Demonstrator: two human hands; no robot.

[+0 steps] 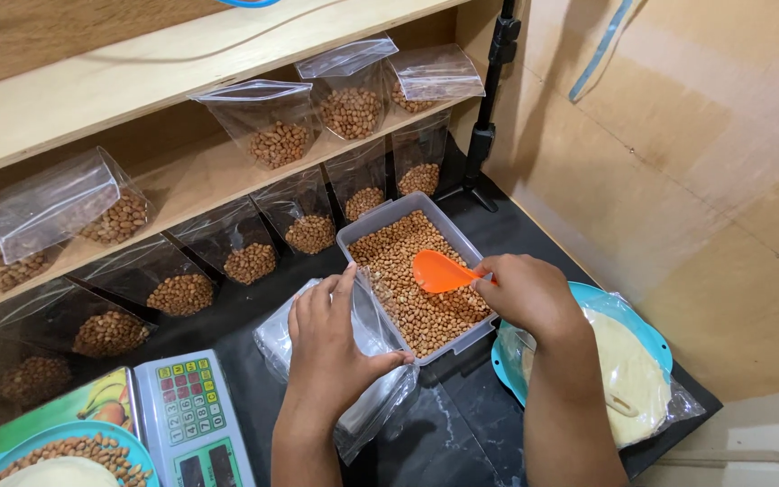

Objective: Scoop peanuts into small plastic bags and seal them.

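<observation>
Right hand grips an orange scoop over the peanuts — its bowl just above them in the grey tray at frame centre. Left hand pinches a clear bag against the tray's near-left edge. Filled bags line the shelf upper left — a scale sits lower left, a blue plate lower right.

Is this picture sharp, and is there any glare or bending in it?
Head view: sharp on the orange scoop and peanut tray; soft even light, faint sheen on the plastic bags; shelf edges bow slightly, a wide-lens effect.
</observation>
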